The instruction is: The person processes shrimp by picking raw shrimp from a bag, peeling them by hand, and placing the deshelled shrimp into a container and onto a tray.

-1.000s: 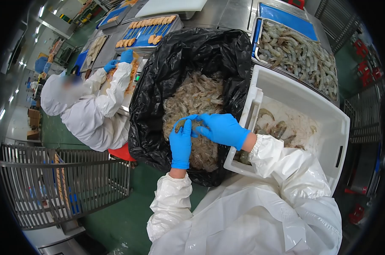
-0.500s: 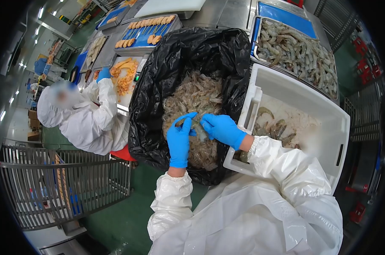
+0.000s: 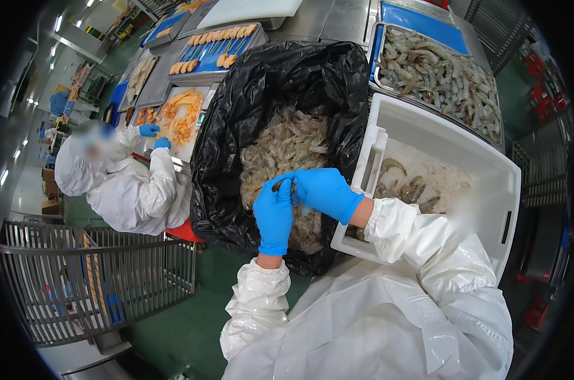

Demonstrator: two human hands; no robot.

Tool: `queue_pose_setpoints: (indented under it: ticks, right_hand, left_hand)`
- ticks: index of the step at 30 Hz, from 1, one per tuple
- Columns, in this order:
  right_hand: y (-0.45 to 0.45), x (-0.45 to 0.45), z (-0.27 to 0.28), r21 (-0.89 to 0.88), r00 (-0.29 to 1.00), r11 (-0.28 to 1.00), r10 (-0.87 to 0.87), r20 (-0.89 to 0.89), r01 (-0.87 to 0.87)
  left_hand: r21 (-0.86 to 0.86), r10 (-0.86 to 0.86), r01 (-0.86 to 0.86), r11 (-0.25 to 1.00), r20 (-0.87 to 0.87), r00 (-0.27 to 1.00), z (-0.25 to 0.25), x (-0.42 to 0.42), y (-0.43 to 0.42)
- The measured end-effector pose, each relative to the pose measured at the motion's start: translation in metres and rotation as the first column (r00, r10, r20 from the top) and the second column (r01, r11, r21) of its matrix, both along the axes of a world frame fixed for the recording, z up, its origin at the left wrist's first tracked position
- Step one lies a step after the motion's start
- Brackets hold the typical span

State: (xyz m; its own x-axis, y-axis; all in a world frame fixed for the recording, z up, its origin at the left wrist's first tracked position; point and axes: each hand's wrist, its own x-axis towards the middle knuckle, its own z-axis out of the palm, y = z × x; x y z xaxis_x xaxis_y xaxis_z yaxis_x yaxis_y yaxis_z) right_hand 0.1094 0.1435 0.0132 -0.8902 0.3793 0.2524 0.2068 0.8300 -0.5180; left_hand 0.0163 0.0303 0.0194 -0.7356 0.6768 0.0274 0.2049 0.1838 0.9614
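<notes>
My blue-gloved left hand [image 3: 274, 217] is closed, pinching a shrimp [image 3: 278, 185] whose dark end pokes out above the thumb. Against it presses my right hand [image 3: 328, 192], also gloved in blue, with its fingers closed on the same shrimp; the fingertips are partly hidden. Both hands are over a heap of shrimp shells [image 3: 286, 144] inside a black bag [image 3: 220, 152]. To the right, a white bin [image 3: 445, 133] holds several whole shrimp [image 3: 415, 190] in its lower left part.
A metal tray of piled shrimp [image 3: 436, 76] stands beyond the white bin. At the left a co-worker [image 3: 125, 177] in white handles orange pieces on a board [image 3: 184, 120]. Trays with skewered pieces [image 3: 217, 47] lie at the back. A metal rack [image 3: 97, 278] stands lower left.
My hands have come together, and a shrimp's dark end now shows in the left fingers. The co-worker's hands have drawn back toward the near edge of the board.
</notes>
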Motion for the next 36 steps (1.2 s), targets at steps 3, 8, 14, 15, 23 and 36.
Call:
queue_pose_setpoints:
  ticks: [3, 8, 14, 15, 23, 36]
  right_hand:
    - [0.002, 0.002, -0.02, -0.155, 0.996, 0.987, -0.053, -0.068, 0.042]
    - [-0.014, 0.008, 0.01, -0.006, 0.997, 0.999, -0.033, 0.075, 0.034]
    - [-0.004, 0.004, -0.004, 0.11, 1.0, 0.994, -0.006, -0.018, 0.008]
    - [-0.004, 0.004, -0.011, 0.007, 0.996, 1.0, -0.029, -0.085, 0.03]
    - [-0.024, 0.012, 0.011, -0.233, 0.981, 0.953, -0.189, 0.036, 0.192]
    - [-0.009, 0.011, -0.002, -0.983, 0.996, 0.186, -0.091, -0.017, 0.001]
  left_hand:
    - [0.009, 0.049, -0.052, 0.999, 0.198, 0.979, 0.002, -0.004, -0.002]
    - [0.026, 0.085, -0.089, 0.996, 0.112, 0.99, 0.008, 0.003, 0.001]
    - [-0.051, 0.054, -0.061, 0.997, -0.129, 0.99, -0.003, 0.003, -0.002]
    - [-0.034, 0.057, -0.059, 0.998, -0.045, 0.997, 0.004, 0.005, -0.002]
    - [0.152, 0.148, -0.214, 0.965, 0.355, 0.923, 0.003, 0.002, 0.004]
    - [0.377, -0.187, 0.009, 0.926, 0.441, 0.878, -0.01, -0.004, -0.001]
